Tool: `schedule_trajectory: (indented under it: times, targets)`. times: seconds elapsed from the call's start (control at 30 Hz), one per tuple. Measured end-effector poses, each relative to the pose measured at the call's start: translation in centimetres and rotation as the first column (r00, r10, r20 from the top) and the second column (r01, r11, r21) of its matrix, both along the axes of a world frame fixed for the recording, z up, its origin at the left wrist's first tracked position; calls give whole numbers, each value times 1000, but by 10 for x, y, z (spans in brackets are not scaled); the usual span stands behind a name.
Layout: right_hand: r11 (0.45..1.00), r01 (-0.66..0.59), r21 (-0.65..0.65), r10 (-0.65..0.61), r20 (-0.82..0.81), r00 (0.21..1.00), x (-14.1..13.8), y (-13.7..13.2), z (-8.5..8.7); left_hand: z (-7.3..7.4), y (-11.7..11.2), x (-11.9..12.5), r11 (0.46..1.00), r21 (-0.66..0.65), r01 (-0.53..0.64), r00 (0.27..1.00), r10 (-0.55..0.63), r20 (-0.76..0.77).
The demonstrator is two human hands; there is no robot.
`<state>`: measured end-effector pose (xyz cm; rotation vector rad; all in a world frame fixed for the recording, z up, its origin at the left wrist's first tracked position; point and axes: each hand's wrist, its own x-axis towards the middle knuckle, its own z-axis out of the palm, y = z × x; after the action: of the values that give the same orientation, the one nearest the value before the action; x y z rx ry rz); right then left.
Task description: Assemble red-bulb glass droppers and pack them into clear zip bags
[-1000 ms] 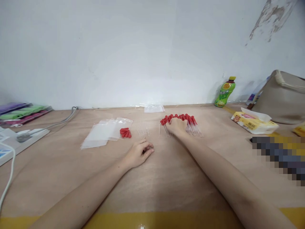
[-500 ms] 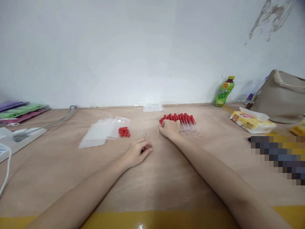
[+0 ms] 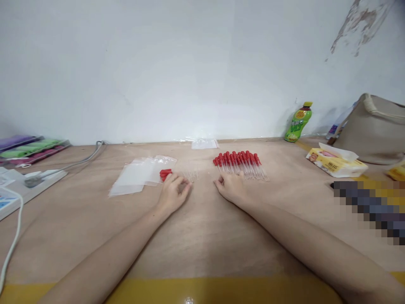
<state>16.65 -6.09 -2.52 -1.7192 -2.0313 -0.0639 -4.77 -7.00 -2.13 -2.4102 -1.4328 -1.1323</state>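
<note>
My left hand (image 3: 173, 193) rests beside a small pile of red rubber bulbs (image 3: 165, 173), its fingers loosely curled and apart from the thumb, with nothing seen in them. Part of the pile is hidden behind that hand. Several thin clear tubes (image 3: 191, 173) lie just past its fingertips. My right hand (image 3: 231, 186) is at the near side of a row of droppers (image 3: 242, 162), which have red bulbs and clear stems. Its fingers are bent with a gap at the thumb, and nothing shows between them. It covers some stem ends.
Clear plastic bags (image 3: 131, 177) lie fanned left of the bulbs; another bag (image 3: 204, 144) is by the wall. A power strip (image 3: 52, 174) with cables is at left. At right are a green bottle (image 3: 298, 122), a yellow tissue pack (image 3: 335, 162) and a beige bag (image 3: 373, 131).
My left hand has moved left and away from me, to the red bulbs. My right hand has drawn back toward me, uncovering the left end of the dropper row.
</note>
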Motion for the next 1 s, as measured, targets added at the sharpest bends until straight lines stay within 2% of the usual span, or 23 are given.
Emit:
schedule_trajectory:
  times: [0.1, 0.23, 0.4, 0.53, 0.63, 0.7, 0.77, 0.83, 0.93, 1.0]
  targets:
    - [992, -109, 56, 110, -8, 994, 17, -19, -3, 6, 14, -20, 972, 67, -226, 974, 224, 35]
    - [968, -220, 119, 224, -20, 974, 37, -31, -4, 11, 32, -50, 900, 32, -434, 900, 432, 63]
    - [935, -302, 184, 315, -43, 948, 43, -28, -8, 9, 42, -67, 878, -87, -471, 882, 470, -26]
    - [908, -368, 202, 388, -70, 919, 42, -23, -12, 10, 40, -65, 885, -66, -462, 885, 455, -96]
    - [896, -392, 208, 415, -79, 906, 42, -22, -13, 16, 32, -56, 915, 14, -403, 913, 403, -63]
    - [892, -400, 212, 424, -88, 901, 42, -22, -13, 19, 22, -44, 956, 44, -290, 956, 292, -22]
    - [890, -398, 221, 427, -100, 899, 42, -22, -12, 20, 10, -29, 992, 7, -126, 992, 126, -11]
    - [893, -387, 231, 420, -116, 900, 42, -22, -12, 16, -1, -13, 999, -49, 9, 1000, -7, 29]
    - [910, -348, 224, 384, -146, 912, 42, -22, -13, 7, -13, 3, 974, -195, 113, 993, -105, 47]
    - [924, -326, 200, 357, -152, 922, 42, -22, -14, 2, -15, 7, 949, -282, 139, 990, -130, 51]
